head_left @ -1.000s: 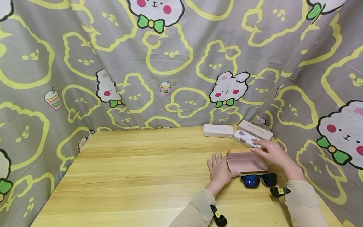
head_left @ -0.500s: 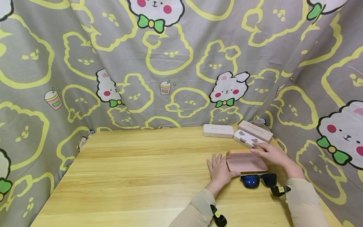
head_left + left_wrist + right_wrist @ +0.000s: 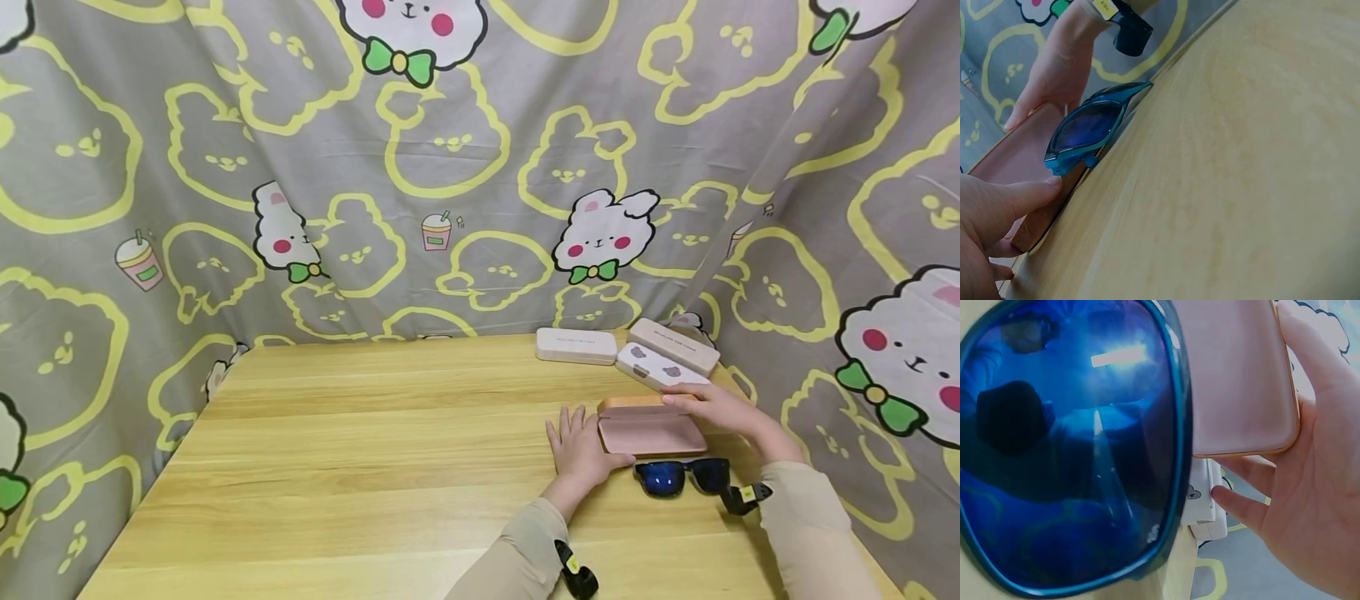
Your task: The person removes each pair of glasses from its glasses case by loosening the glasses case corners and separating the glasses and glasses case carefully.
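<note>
An orange-brown glasses case (image 3: 651, 436) with a pink lining lies on the table, its lid raised. Beside its left end rests my left hand (image 3: 581, 454), fingers straight and spread; in the left wrist view the thumb touches the front edge. My right hand (image 3: 727, 415) holds the raised lid at its right end, with the thumb on the edge and the fingers behind it in the right wrist view. Blue-lensed sunglasses (image 3: 663, 480) lie just in front of the case, close below both hands. Their lens (image 3: 1072, 462) fills much of the right wrist view.
Behind the open case are a white case with bear prints (image 3: 654, 364), a beige case (image 3: 673, 345) and an off-white case (image 3: 576, 346). A patterned curtain (image 3: 375, 167) encloses the back and sides of the wooden table (image 3: 337, 467).
My right hand has drawn back slightly from the bear-print case, uncovering more of it, and its fingers lie lower at the lid. The left hand, case and sunglasses stay in place.
</note>
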The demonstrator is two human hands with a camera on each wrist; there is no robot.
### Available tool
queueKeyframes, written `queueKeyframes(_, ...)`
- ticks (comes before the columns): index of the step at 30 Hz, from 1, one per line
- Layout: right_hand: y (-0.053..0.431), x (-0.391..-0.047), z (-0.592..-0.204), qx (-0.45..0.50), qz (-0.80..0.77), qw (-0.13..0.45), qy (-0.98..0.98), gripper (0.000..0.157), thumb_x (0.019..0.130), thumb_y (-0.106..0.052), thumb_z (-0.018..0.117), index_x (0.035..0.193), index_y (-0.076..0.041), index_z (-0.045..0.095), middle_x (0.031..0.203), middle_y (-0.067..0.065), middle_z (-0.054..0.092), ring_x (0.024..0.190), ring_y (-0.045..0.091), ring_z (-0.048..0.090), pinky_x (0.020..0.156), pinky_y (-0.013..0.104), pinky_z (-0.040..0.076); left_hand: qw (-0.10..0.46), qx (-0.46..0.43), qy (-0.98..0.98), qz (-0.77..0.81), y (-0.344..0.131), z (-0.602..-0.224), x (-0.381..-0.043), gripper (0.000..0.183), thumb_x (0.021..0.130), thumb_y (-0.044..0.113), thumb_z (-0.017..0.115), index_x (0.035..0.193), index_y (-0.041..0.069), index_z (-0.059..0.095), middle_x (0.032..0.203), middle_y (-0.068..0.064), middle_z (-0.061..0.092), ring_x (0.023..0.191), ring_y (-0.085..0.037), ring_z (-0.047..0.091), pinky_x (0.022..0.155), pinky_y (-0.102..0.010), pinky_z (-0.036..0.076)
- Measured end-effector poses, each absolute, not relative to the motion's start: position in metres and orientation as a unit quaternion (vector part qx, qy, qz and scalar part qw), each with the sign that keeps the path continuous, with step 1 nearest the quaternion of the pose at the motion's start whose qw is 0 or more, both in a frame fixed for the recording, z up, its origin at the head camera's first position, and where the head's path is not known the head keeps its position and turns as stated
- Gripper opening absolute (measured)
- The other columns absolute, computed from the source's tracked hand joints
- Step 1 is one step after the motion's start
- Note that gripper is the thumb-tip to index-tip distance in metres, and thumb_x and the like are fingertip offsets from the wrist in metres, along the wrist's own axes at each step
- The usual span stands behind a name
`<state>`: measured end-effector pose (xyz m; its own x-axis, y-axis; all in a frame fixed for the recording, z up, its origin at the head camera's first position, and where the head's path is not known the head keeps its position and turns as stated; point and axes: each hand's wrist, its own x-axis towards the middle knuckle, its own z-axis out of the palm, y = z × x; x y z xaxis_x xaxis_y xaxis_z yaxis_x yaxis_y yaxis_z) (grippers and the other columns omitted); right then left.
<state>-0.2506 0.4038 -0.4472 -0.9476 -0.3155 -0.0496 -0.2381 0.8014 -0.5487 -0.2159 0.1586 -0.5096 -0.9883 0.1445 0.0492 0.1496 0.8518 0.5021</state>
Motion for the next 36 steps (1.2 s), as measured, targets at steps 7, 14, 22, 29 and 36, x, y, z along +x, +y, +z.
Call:
queueKeyframes(7, 0.404, -0.255, -0.442, -0.14, -0.275, 0.116, 0.944, 0.053, 0.099, -0.039, 0.05, 0.129, 0.004, 0.059, 0.144, 0.043, 0.033, 0.131, 0.061, 0.034, 0.101, 0.068, 0.038, 0.011, -0.078, -0.965, -0.251, 0.157, -0.511, -0.216, 0.082, 0.063, 0.065, 0.079, 0.132, 0.027, 0.057, 0.151, 0.004, 0.043, 0.149, -0.027, 0.026, 0.12, -0.056, 0.018)
queueKeyframes(14, 0.406, -0.256, -0.444, -0.154, -0.276, 0.111, 0.942, 0.05, 0.1, -0.038, 0.05, 0.127, 0.003, 0.062, 0.136, 0.036, 0.049, 0.124, 0.054, 0.047, 0.097, 0.06, 0.046, 0.008, -0.076, -0.966, -0.248, 0.158, -0.513, -0.216, 0.082, 0.063, 0.066, 0.077, 0.133, 0.028, 0.056, 0.152, 0.004, 0.042, 0.149, -0.026, 0.025, 0.121, -0.055, 0.017)
queueKeyframes(22, 0.407, -0.249, -0.452, -0.192, -0.264, 0.047, 0.944, 0.035, 0.098, -0.029, 0.057, 0.12, -0.005, 0.069, 0.12, 0.019, 0.067, 0.111, 0.034, 0.061, 0.086, 0.032, 0.052, 0.007, -0.074, -0.967, -0.245, 0.157, -0.512, -0.217, 0.083, 0.063, 0.067, 0.076, 0.133, 0.026, 0.057, 0.153, 0.005, 0.042, 0.15, -0.026, 0.024, 0.121, -0.055, 0.017)
queueKeyframes(29, 0.407, -0.246, -0.453, -0.169, -0.278, 0.06, 0.944, 0.036, 0.097, -0.032, 0.058, 0.123, -0.009, 0.068, 0.128, 0.02, 0.064, 0.121, 0.037, 0.057, 0.088, 0.032, 0.052, 0.004, -0.073, -0.967, -0.245, 0.158, -0.511, -0.216, 0.085, 0.063, 0.067, 0.077, 0.134, 0.026, 0.056, 0.153, 0.005, 0.041, 0.15, -0.025, 0.024, 0.121, -0.054, 0.017)
queueKeyframes(36, 0.409, -0.244, -0.455, -0.161, -0.295, 0.051, 0.941, 0.037, 0.094, -0.033, 0.064, 0.122, -0.01, 0.069, 0.126, 0.021, 0.065, 0.109, 0.011, 0.059, 0.077, 0.018, 0.049, 0.0, -0.074, -0.965, -0.251, 0.158, -0.509, -0.215, 0.084, 0.063, 0.065, 0.078, 0.134, 0.025, 0.056, 0.153, 0.004, 0.041, 0.15, -0.026, 0.024, 0.121, -0.054, 0.017)
